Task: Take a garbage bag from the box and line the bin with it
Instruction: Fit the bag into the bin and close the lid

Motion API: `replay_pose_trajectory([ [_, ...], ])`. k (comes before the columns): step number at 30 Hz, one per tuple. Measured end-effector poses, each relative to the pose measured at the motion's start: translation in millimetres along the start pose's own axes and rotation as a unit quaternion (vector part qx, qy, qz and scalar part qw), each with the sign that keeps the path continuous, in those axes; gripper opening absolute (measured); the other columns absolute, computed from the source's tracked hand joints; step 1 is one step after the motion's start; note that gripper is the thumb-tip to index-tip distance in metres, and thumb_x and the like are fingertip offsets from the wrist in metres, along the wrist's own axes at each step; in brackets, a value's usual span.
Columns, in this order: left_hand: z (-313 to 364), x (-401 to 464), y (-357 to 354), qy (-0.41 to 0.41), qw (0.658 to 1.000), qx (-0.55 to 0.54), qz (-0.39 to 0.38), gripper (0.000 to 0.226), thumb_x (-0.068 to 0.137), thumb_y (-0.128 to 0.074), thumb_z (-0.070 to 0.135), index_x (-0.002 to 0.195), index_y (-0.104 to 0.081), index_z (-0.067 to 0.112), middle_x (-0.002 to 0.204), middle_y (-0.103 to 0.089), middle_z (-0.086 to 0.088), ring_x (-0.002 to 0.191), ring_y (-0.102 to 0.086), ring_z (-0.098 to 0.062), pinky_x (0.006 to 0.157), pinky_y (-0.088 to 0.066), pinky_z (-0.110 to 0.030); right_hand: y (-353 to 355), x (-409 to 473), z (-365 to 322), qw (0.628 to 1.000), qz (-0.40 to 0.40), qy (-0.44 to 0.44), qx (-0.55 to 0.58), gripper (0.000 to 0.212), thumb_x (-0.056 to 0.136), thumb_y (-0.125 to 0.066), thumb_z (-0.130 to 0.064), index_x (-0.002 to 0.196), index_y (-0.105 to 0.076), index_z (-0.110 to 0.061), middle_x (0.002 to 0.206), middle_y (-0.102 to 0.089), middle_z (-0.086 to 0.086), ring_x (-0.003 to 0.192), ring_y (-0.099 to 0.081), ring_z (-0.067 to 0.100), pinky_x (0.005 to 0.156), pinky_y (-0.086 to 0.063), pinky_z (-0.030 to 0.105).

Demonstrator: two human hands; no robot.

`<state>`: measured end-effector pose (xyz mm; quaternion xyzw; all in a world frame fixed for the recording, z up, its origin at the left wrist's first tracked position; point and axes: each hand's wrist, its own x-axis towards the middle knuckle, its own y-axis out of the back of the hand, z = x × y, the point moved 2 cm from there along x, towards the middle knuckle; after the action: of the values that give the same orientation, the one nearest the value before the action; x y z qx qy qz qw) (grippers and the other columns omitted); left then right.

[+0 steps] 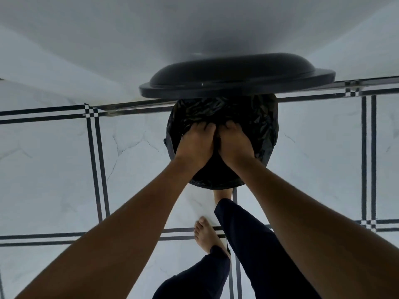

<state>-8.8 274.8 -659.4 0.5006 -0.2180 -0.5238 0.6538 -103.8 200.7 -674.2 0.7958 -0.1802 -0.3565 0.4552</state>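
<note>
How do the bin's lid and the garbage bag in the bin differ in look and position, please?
The lid is smooth, rigid and matte; the garbage bag is crinkled, glossy film. The lid stands raised at the far side of the bin; the bag lies inside, draped over the rim. Both hands, left and right, press into the bag, not the lid. Both are black.

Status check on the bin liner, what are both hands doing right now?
Left hand and right hand side by side inside the bin, fingers pressed into the black garbage bag. Bag already inside the bin. Lid up, nothing blocking.
</note>
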Motion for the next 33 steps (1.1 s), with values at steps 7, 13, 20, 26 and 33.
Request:
replay_pose_trajectory([
  [7, -31, 29, -42, 0.016, 0.901, 0.302, -0.311, 0.076, 0.096, -0.061, 0.041, 0.160, -0.029, 0.017, 0.156, -0.042, -0.014, 0.145, -0.038, -0.034, 0.121, -0.025, -0.046, -28, 50, 33, 0.945, -0.247, -0.003, -0.214, 0.055, 0.104, -0.048, -0.022, 0.156, -0.034, -0.014, 0.161, -0.032, 0.014, 0.148, -0.028, 0.037, 0.117, -0.032, 0.046],
  [13, -45, 20, -56, -0.007, 0.870, 0.373, -0.323, 0.088, 0.099, -0.051, 0.048, 0.166, -0.009, 0.009, 0.166, -0.028, -0.015, 0.151, -0.028, -0.032, 0.124, -0.018, -0.043, -27, 51, 42, 0.930, -0.299, -0.037, -0.210, 0.049, 0.103, -0.054, -0.019, 0.150, -0.043, -0.008, 0.159, -0.036, 0.017, 0.147, -0.034, 0.034, 0.117, -0.032, 0.042],
  [20, -18, 23, -32, 0.026, 0.957, 0.170, -0.234, 0.049, 0.097, -0.057, 0.023, 0.145, -0.055, 0.011, 0.145, -0.058, -0.014, 0.132, -0.054, -0.034, 0.107, -0.045, -0.042, -31, 25, 16, 0.980, -0.139, 0.033, -0.138, 0.033, 0.098, -0.046, -0.006, 0.125, -0.066, -0.007, 0.133, -0.062, 0.015, 0.127, -0.055, 0.033, 0.095, -0.053, 0.043],
  [26, -7, -1, -53, 0.040, 0.902, 0.206, -0.378, 0.037, 0.106, -0.046, 0.025, 0.137, -0.061, 0.013, 0.142, -0.061, -0.012, 0.134, -0.055, -0.035, 0.105, -0.047, -0.047, -38, 46, 32, 0.976, -0.204, -0.025, 0.077, 0.038, 0.100, -0.048, -0.004, 0.133, -0.063, -0.012, 0.133, -0.063, 0.021, 0.120, -0.062, 0.037, 0.102, -0.051, 0.040],
  [33, -16, -11, -72, 0.044, 0.855, 0.257, -0.449, 0.065, 0.110, -0.033, 0.041, 0.167, -0.013, 0.017, 0.172, -0.019, -0.015, 0.158, -0.016, -0.038, 0.126, -0.016, -0.051, -28, 87, 48, 0.967, -0.186, -0.097, 0.146, 0.051, 0.105, -0.051, -0.023, 0.153, -0.040, -0.011, 0.154, -0.044, 0.019, 0.140, -0.042, 0.039, 0.116, -0.034, 0.040],
])
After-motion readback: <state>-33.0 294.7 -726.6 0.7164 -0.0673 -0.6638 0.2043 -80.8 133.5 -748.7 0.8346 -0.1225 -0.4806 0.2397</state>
